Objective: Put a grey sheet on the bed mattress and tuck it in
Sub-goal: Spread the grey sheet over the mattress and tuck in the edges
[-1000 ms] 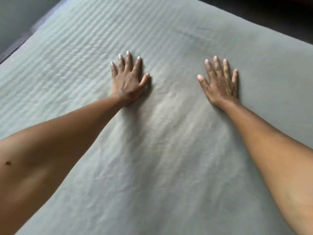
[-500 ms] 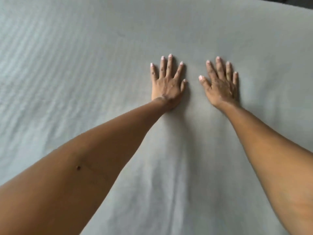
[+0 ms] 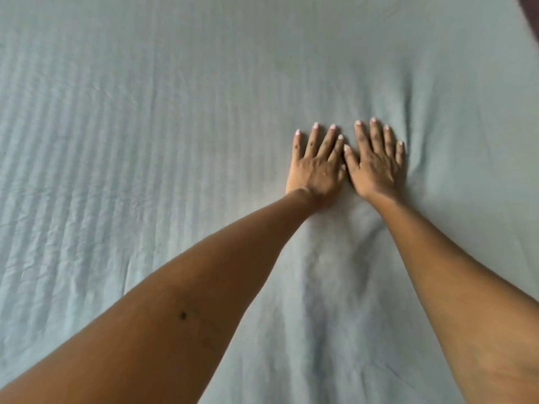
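Note:
The grey sheet (image 3: 145, 141) lies spread over the mattress and fills nearly the whole head view. Quilted ridges of the mattress show through it on the left. My left hand (image 3: 316, 167) lies flat on the sheet, palm down, fingers straight. My right hand (image 3: 376, 164) lies flat beside it, palm down, fingers straight, thumb touching the left hand. Both press the cloth. Soft creases run from under the hands toward me and off to the right of the right hand.
A dark strip, the floor or bed edge (image 3: 532, 13), shows at the top right corner. The sheet's edges and the sides of the mattress are out of view.
My left hand has slid right across the sheet until it touches my right hand. The view has shifted, so the bed's left edge and the wall are no longer seen.

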A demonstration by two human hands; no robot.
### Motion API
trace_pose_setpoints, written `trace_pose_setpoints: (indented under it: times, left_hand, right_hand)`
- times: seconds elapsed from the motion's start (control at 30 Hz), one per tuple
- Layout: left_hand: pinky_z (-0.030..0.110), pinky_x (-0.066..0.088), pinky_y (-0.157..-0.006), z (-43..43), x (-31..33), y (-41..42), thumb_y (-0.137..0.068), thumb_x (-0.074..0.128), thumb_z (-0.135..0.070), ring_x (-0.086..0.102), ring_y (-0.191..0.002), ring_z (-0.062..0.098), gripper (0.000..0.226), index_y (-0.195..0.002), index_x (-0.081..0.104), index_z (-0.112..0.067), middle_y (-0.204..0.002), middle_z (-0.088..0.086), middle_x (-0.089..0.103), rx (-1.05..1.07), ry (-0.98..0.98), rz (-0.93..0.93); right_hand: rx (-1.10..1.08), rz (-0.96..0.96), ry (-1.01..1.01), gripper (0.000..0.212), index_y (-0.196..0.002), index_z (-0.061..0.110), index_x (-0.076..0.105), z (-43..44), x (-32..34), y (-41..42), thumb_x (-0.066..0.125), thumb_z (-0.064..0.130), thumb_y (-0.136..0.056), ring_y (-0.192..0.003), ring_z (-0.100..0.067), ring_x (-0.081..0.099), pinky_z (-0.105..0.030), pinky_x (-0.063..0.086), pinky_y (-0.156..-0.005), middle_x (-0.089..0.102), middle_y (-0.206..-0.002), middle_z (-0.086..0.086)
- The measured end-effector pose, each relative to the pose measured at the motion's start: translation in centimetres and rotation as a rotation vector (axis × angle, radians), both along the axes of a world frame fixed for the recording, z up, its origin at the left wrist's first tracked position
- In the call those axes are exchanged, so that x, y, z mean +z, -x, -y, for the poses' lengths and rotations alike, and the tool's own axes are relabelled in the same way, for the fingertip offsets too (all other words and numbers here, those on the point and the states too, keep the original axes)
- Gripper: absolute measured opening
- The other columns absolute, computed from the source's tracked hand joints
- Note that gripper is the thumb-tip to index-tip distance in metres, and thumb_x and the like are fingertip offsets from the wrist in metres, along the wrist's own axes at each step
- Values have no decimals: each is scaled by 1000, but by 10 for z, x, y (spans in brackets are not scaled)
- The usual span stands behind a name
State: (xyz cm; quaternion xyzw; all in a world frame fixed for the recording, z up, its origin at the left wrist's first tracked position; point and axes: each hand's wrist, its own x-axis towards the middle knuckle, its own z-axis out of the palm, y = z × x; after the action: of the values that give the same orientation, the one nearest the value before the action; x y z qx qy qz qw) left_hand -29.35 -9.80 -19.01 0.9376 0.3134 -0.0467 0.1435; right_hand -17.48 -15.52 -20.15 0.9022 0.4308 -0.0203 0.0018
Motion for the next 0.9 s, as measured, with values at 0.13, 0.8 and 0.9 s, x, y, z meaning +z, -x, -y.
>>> trace_pose_setpoints:
  times: [0.13,0.8,0.9]
  left_hand:
    - [51,-11,-114,46,7,9,-100,26,-38,-9,-146,27,57,-152,8,-22,-160,1,-3,-136,41,9]
    - [50,4,-115,-50,11,414,-93,16,-39,18,-144,31,61,-145,33,-12,-155,10,24,501,-70,20]
    - [46,-5,-116,-36,3,477,-91,9,-45,5,-146,25,66,-148,26,-16,-158,5,13,621,-88,7]
  right_hand:
    - [-151,-25,3,64,-149,30,22,68,2,-8,22,57,-92,-146,-23,8,-45,4,-116,14,-158,1]
    - [503,-288,-174,62,-143,24,38,-81,17,402,25,49,-88,-144,-31,16,-54,-4,-112,27,-154,-3]
    - [621,-304,-138,62,-143,26,38,-79,15,471,22,49,-88,-144,-31,18,-56,1,-112,28,-154,-2]
